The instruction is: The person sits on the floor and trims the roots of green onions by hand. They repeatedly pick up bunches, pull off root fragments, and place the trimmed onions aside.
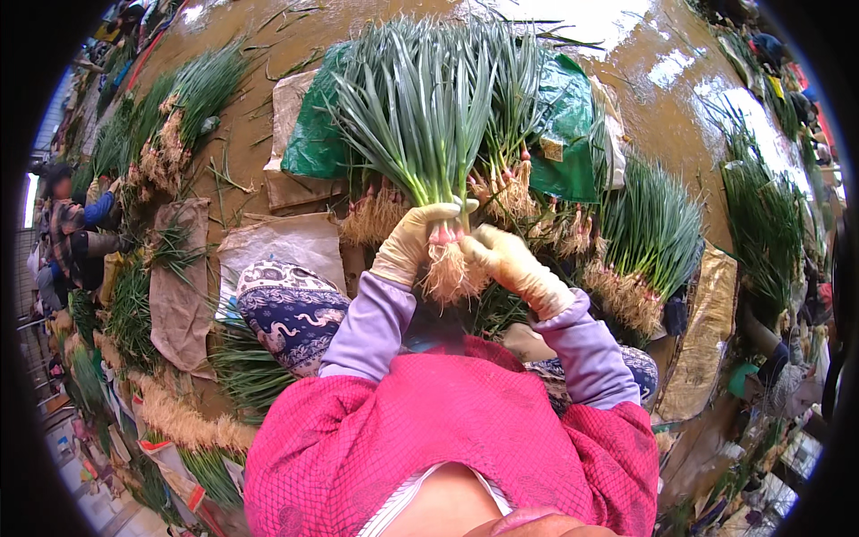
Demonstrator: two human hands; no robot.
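My left hand (415, 238), in a pale glove, is closed around the lower stems of a bunch of green onions (429, 141), just above the reddish bulbs. The leaves fan out away from me and pale roots hang below. My right hand (513, 262), also gloved, has its fingertips at the right side of the bulbs and roots; whether it grips any of them is not clear. Behind the bunch, more green onions (513, 101) with roots lie on a green plastic sheet (567, 127).
Another onion pile (651, 241) lies at right, beside a yellowish woven sack (698, 335). Brown sacking (180, 288), loose leaves and onion bundles (181, 121) are at left. A person (74, 228) sits at far left. The brown floor (644, 74) looks wet.
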